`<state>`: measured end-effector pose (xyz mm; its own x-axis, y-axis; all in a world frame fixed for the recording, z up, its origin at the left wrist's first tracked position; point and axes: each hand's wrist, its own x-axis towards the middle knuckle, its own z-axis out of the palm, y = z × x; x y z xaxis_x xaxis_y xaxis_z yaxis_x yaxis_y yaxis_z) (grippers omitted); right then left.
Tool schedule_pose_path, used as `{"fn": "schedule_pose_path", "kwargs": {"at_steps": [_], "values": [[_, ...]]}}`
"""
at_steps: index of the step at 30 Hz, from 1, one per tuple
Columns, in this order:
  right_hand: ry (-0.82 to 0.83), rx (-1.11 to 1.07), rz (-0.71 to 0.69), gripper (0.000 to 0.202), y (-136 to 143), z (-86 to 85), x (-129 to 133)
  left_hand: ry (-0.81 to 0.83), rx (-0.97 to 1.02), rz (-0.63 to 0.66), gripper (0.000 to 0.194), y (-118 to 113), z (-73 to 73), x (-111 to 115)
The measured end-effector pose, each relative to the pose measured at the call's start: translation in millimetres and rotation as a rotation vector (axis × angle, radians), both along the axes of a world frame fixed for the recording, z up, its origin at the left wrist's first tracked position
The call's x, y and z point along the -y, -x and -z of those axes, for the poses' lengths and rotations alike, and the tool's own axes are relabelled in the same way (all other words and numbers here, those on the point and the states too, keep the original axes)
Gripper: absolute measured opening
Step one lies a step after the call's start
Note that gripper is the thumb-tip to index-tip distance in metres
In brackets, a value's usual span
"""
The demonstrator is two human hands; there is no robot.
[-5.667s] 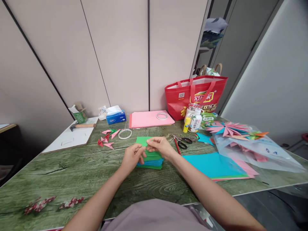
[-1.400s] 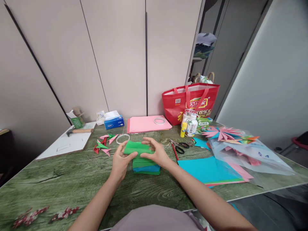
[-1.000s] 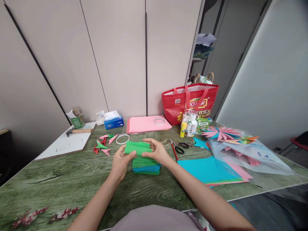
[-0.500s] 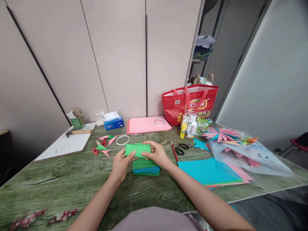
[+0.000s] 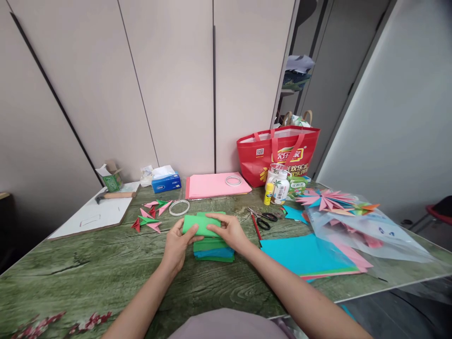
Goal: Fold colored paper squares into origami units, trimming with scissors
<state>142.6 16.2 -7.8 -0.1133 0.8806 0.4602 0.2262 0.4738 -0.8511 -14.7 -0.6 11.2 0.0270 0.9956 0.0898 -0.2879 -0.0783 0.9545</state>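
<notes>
A folded green paper sheet [image 5: 198, 225] is held between both hands just above a small stack of green and blue paper squares [image 5: 213, 250] on the green wood-grain table [image 5: 88, 268]. My left hand [image 5: 178, 245] pinches the sheet's left edge. My right hand [image 5: 229, 230] lies over its right half with fingers pressing on top. Several small folded pink, red and green paper points [image 5: 150, 216] lie to the left.
Scissors [image 5: 263, 217] and a red pencil [image 5: 255, 226] lie right of my hands. Large cyan sheets [image 5: 307, 254], a plastic bag with folded paper stars [image 5: 353, 216], a red bag [image 5: 278, 150], bottles [image 5: 278, 186], pink paper [image 5: 215, 184], tape rings [image 5: 179, 207], tissue box [image 5: 165, 181], hammer [image 5: 113, 195].
Over the last seconds I lifted a green sheet off the stack and folded it in half. In the last half second it came lower, toward the stack.
</notes>
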Motion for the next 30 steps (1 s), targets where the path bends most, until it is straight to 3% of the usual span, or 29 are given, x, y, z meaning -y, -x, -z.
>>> {"fn": "schedule_pose_path", "kwargs": {"at_steps": [10,17,26,30], "values": [[0.012,0.021,-0.013,0.027,-0.1,-3.1,1.1,-0.079,-0.087,-0.009,0.047,4.5,-1.0,0.0],[0.008,0.016,-0.013,0.027,-1.7,-5.1,1.1,-0.088,-0.140,0.055,0.040,4.9,-5.0,1.3],[-0.026,0.020,-0.011,0.019,-3.9,-4.9,-2.5,-0.120,-0.177,0.142,0.037,4.8,0.9,-1.4],[-0.055,0.038,-0.065,0.025,-4.2,-9.3,0.9,-0.133,-0.214,0.146,0.036,4.8,1.9,-1.3]]}}
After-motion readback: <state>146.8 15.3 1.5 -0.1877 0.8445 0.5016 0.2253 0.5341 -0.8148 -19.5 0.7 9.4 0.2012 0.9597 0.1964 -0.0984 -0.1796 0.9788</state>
